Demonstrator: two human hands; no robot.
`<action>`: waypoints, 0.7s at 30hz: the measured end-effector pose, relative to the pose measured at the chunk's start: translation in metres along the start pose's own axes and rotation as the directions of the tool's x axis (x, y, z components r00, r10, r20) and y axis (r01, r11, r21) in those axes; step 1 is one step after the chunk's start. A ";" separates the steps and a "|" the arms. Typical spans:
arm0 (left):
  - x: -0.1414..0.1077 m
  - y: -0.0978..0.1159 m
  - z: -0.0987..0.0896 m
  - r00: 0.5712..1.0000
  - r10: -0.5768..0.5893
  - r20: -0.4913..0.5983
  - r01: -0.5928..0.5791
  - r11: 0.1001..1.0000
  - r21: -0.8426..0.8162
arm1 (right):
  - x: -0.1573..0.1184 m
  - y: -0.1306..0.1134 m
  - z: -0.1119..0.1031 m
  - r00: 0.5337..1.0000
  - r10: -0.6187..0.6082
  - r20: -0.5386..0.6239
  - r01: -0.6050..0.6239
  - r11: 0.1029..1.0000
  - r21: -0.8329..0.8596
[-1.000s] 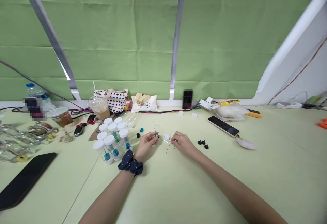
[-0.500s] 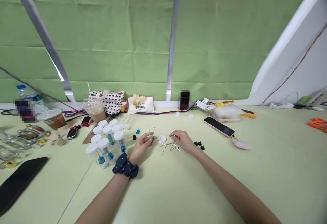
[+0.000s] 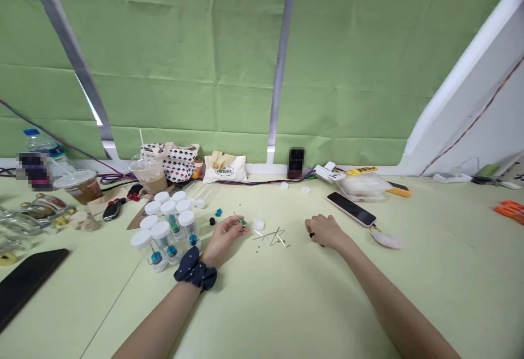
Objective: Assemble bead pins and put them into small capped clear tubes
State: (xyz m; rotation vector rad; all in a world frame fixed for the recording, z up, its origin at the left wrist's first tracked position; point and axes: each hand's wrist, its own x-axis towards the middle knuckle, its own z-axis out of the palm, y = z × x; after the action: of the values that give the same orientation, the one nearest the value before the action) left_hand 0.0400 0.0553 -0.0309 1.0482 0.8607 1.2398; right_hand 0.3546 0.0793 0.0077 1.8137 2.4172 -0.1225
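Pinched in the fingers of my left hand [image 3: 226, 234] is a small green part [image 3: 242, 222] with a thin metal pin sticking out of it. My right hand [image 3: 327, 232] is on the table farther right, its fingers curled down over several small black parts. One black part [image 3: 311, 234] shows at its fingertips; whether it is gripped is hidden. Between the hands lie thin bent metal rods [image 3: 275, 237], a white cap [image 3: 258, 225] and tiny loose bits. Beyond my left hand are a blue part [image 3: 218, 212] and another black part [image 3: 212, 221].
Several clear jars with white lids [image 3: 160, 230] stand left of my left hand, holding blue and green parts. A phone [image 3: 351, 209] lies behind my right hand. Drink cups [image 3: 148, 173], a white pouch [image 3: 224, 168] and cables line the back; a dark tablet-like slab [image 3: 30, 282] lies far left.
My right hand has moved right, from above the metal rods to the small black parts. My left hand still holds the green part. The view has shifted slightly.
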 end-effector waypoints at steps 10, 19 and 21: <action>-0.001 0.003 0.001 0.997 -0.070 0.045 0.074 0.993 -0.090 | 0.001 -0.008 -0.001 0.993 -0.119 -0.013 0.119 0.992 0.049; 0.001 0.003 -0.003 0.993 -0.090 0.072 0.098 0.988 -0.116 | 0.013 -0.040 -0.013 0.956 -0.166 -0.240 0.270 0.817 0.509; 0.001 0.002 -0.002 0.993 -0.087 0.081 0.097 0.988 -0.124 | 0.015 -0.052 -0.015 0.941 -0.209 -0.265 0.332 0.712 0.618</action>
State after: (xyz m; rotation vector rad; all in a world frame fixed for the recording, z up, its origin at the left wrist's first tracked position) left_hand 0.0375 0.0568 -0.0301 0.9365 0.7535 1.1549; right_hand 0.3000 0.0810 0.0197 1.7006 3.0196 -1.0097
